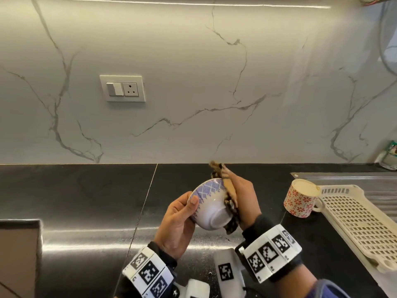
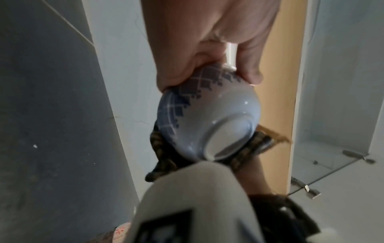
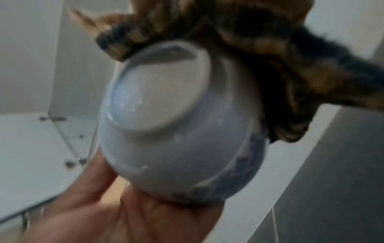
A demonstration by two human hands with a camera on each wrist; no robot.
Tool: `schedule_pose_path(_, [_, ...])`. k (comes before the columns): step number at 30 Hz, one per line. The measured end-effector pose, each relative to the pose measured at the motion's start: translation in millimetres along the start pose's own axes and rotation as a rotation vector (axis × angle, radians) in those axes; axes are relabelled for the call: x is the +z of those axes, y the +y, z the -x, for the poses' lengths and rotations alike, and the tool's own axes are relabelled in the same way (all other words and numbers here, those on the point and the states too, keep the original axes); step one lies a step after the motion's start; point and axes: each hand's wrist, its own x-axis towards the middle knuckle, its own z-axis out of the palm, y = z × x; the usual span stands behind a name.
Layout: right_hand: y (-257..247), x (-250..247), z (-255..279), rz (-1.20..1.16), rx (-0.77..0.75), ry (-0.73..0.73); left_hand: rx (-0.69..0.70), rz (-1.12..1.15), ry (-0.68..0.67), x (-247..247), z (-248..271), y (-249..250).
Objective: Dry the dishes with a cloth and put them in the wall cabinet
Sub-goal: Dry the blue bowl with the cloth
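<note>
Head view, worktop: black polished stone counter (image 1: 86, 201) runs the full width, with a thin seam line through it and a bright strip of reflected light across the near part.
Wall: white marble-look backsplash (image 1: 193, 72) with grey veins rises from the counter's back edge; a white switch-and-socket plate (image 1: 122, 88) is set into it at left.
Overhead: a light strip (image 1: 171, 3) glows along the top of the backsplash.
Bowl: small white ceramic bowl with a blue diamond-pattern band (image 1: 209, 203) is held in the air above the counter between both hands, tipped so its foot ring faces the person.
Left hand: left hand (image 1: 178, 224) grips the bowl at its rim, thumb curled on the patterned outside, fingers behind.
Right hand: right hand (image 1: 245, 196) holds a brown-and-black checked cloth (image 1: 228, 198) pressed against the bowl's right side, with the cloth gathered between palm and bowl; how its fingers lie is hidden.
Bowl surface: droplets show on the glaze in the wrist views.
Right side: upside-down white mug with red flower print (image 1: 299, 200) stands on the counter, touching the edge of a cream perforated plastic drying tray (image 1: 361, 222).
Sink: steel drainboard (image 1: 354, 179) lies under the tray.
Left wrist view: pale cabinet interior with a glass shelf (image 2: 332, 161) on metal pegs appears behind the bowl.
</note>
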Motion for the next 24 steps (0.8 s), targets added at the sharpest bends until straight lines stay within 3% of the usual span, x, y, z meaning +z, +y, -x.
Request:
schedule_pose_path(1, [1, 2, 3, 0.216, -0.070, 0.043, -0.014, 0.006, 0.023, -1, 1, -1])
schedule_pose_path(3, [0, 5, 12, 0.736, -0.378, 0.116, -0.035, -0.011, 0.063, -1, 3, -2])
schedule_pose_path(4, [-3, 9, 17, 0.889, -0.524, 0.115, -0.036, -0.005, 0.072, -1, 5, -2])
schedule_pose_path(5, [-6, 10, 19, 0.928, -0.579, 0.084, -0.034, 0.011, 0.073, 1, 6, -1])
schedule_pose_path(7, [-5, 7, 13, 0.703, -0.515, 0.036, -0.036, 0.061, 0.078, 6, 7, 2])
schedule_pose_path(11, [2, 4, 7, -0.119, -0.168, 0.118, -0.064, 0.219, 0.123, 16, 6, 10])
schedule_pose_path(14, [13, 14, 31, -0.228, -0.239, 0.283, -0.111, 0.256, 0.165, 17, 5, 16])
schedule_pose_path(16, [25, 23, 45, -0.113, -0.433, 0.308, -0.163, 0.295, 0.186, 17, 5, 16])
schedule_pose_path(21, [53, 22, 46, 0.717, -1.006, 0.176, -0.237, 0.377, 0.154, 11, 4, 17])
schedule_pose_path(22, [51, 21, 45, 0.806, -1.061, 0.138, -0.226, 0.350, 0.149, 10, 4, 17])
schedule_pose_path(24, [47, 21, 38, 0.856, -1.010, 0.108, -0.181, 0.233, 0.148, 9, 4, 12])
